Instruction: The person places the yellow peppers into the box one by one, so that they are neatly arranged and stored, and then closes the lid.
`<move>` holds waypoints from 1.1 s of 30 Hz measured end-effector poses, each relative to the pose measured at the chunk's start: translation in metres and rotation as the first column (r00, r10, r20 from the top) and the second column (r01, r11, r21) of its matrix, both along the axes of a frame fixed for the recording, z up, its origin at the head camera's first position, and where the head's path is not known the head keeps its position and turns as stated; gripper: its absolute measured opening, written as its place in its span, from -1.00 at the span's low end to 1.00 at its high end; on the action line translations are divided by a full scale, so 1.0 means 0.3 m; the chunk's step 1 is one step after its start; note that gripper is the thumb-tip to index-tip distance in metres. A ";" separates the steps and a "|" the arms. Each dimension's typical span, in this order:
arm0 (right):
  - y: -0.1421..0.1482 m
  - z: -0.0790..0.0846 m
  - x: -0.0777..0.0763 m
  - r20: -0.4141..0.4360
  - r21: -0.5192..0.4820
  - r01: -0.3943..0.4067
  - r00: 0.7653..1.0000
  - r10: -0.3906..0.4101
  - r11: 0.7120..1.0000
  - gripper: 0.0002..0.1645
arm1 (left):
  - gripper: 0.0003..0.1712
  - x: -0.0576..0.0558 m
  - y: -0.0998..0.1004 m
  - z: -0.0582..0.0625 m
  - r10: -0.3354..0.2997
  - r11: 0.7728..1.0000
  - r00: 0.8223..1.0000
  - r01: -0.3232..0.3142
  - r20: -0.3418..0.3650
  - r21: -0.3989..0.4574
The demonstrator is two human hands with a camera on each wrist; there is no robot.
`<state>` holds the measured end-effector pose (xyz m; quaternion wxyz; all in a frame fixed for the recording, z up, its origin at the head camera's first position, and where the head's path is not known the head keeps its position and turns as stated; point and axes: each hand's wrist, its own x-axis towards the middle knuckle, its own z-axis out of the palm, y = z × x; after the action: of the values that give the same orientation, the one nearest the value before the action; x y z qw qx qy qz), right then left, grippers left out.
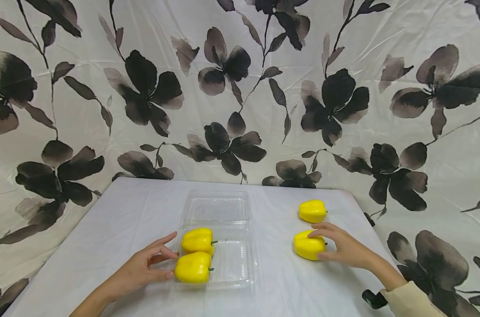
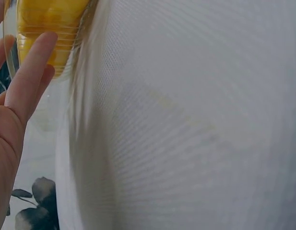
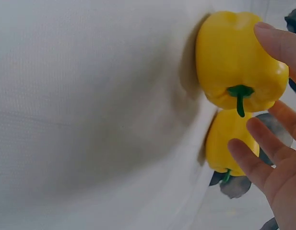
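My left hand [image 1: 138,270] is at the left side of a clear plastic clamshell container [image 1: 233,259], its fingers extended. In the left wrist view a fingertip [image 2: 51,38] lies right at the ribbed container wall. Inside, on the left, a yellow bell pepper [image 1: 197,241] and a nearer yellow bell pepper [image 1: 193,267] lie side by side, stems to the right. My right hand [image 1: 344,246] reaches over a yellow bell pepper [image 1: 306,245] on the table, thumb and fingers spread about it. In the right wrist view the thumb [image 3: 279,45] overlaps this green-stemmed pepper.
Another yellow bell pepper [image 1: 312,211] lies just behind the one under my right hand. The container's lid [image 1: 216,209] is folded back, away from me. A white cloth covers the table [image 1: 275,281]. Behind it hangs a floral curtain [image 1: 279,132]. A small dark object [image 1: 373,299] shows near the right sleeve.
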<state>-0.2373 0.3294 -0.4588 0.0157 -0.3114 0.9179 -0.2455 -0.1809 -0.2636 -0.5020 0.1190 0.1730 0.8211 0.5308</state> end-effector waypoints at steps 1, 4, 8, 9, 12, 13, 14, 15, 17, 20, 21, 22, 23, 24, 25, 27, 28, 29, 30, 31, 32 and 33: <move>0.000 -0.001 0.001 -0.002 0.001 -0.002 1.000 0.002 1.000 -0.40 | -0.65 0.000 0.000 0.000 0.000 1.000 1.000 0.000 -0.001 -0.002; -0.003 -0.007 0.000 -0.008 0.001 -0.005 1.000 0.005 1.000 -0.38 | -0.65 0.001 -0.001 0.000 0.007 1.000 1.000 -0.007 0.005 -0.009; -0.009 -0.016 -0.006 -0.022 0.004 -0.010 1.000 0.010 1.000 -0.38 | -0.64 0.001 0.001 0.001 0.024 1.000 1.000 -0.024 0.015 -0.017; -0.010 -0.018 -0.007 -0.020 0.006 -0.010 1.000 0.010 1.000 -0.38 | -0.64 0.001 0.001 0.002 0.025 1.000 1.000 -0.025 0.014 -0.018; -0.013 -0.021 -0.008 -0.012 0.011 -0.009 1.000 0.009 1.000 -0.40 | -0.64 0.001 0.002 0.002 0.021 1.000 1.000 -0.021 0.014 -0.015; -0.013 -0.021 -0.008 -0.010 0.014 -0.008 1.000 0.009 1.000 -0.40 | -0.64 0.001 0.002 0.002 0.018 1.000 1.000 -0.018 0.013 -0.014; -0.013 -0.021 -0.008 -0.010 0.014 -0.008 1.000 0.009 1.000 -0.41 | -0.64 0.002 0.002 0.002 0.017 1.000 1.000 -0.017 0.013 -0.015; -0.013 -0.021 -0.008 -0.011 0.016 -0.009 1.000 0.009 1.000 -0.42 | -0.64 0.002 0.002 0.001 0.016 1.000 1.000 -0.015 0.012 -0.015; -0.013 -0.020 -0.008 -0.019 0.016 -0.011 1.000 0.012 1.000 -0.43 | -0.64 0.003 0.002 0.001 0.018 1.000 1.000 -0.017 0.015 -0.014; -0.010 -0.016 -0.008 -0.020 0.017 -0.013 1.000 0.013 1.000 -0.44 | -0.64 0.002 0.002 0.001 0.023 1.000 1.000 -0.023 0.015 -0.015; -0.009 -0.016 -0.008 -0.018 0.018 -0.012 1.000 0.013 1.000 -0.44 | -0.64 0.002 0.002 0.001 0.024 1.000 1.000 -0.024 0.013 -0.015; -0.008 -0.015 -0.009 -0.014 0.017 -0.012 1.000 0.012 1.000 -0.44 | -0.63 0.001 0.002 0.000 0.025 1.000 1.000 -0.025 0.013 -0.015; -0.007 -0.014 -0.009 -0.007 0.017 -0.010 1.000 0.010 1.000 -0.44 | -0.64 0.001 0.002 0.000 0.025 1.000 1.000 -0.025 0.011 -0.015; -0.006 -0.013 -0.010 -0.003 0.017 -0.009 1.000 0.009 1.000 -0.44 | -0.63 0.001 0.001 -0.001 0.023 1.000 1.000 -0.023 0.007 -0.015; -0.005 -0.013 -0.010 0.001 0.015 -0.008 1.000 0.008 1.000 -0.44 | -0.63 0.001 0.001 -0.002 0.020 1.000 1.000 -0.020 0.004 -0.014; -0.004 -0.014 -0.011 -0.001 0.016 -0.006 1.000 0.006 1.000 -0.44 | -0.63 0.000 0.000 -0.003 0.014 1.000 1.000 -0.014 0.003 -0.009; -0.004 -0.014 -0.012 -0.003 0.015 -0.006 1.000 0.006 1.000 -0.45 | -0.63 0.001 -0.001 -0.003 0.012 1.000 1.000 -0.012 0.003 -0.007; -0.004 -0.015 -0.012 -0.006 0.016 -0.005 1.000 0.006 1.000 -0.45 | -0.63 0.001 -0.001 -0.003 0.010 1.000 1.000 -0.010 0.003 -0.005; -0.005 -0.016 -0.012 -0.009 0.017 -0.005 1.000 0.005 1.000 -0.45 | -0.63 0.001 -0.001 -0.003 0.010 1.000 1.000 -0.010 0.003 -0.005; -0.005 -0.017 -0.012 -0.011 0.018 -0.003 1.000 0.003 1.000 -0.45 | -0.63 0.000 -0.001 -0.003 0.010 1.000 1.000 -0.010 0.004 -0.006; -0.005 -0.017 -0.012 -0.011 0.017 -0.001 1.000 0.001 1.000 -0.45 | -0.63 0.000 -0.001 -0.002 0.010 1.000 1.000 -0.010 0.005 -0.006; -0.005 -0.017 -0.011 -0.008 0.017 0.002 1.000 -0.002 1.000 -0.45 | -0.63 -0.001 -0.001 -0.002 0.011 1.000 1.000 -0.011 0.003 -0.010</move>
<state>-0.2407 0.3280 -0.4639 0.0143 -0.3115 0.9202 -0.2366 -0.1811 -0.2639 -0.5028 0.1180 0.1672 0.8244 0.5277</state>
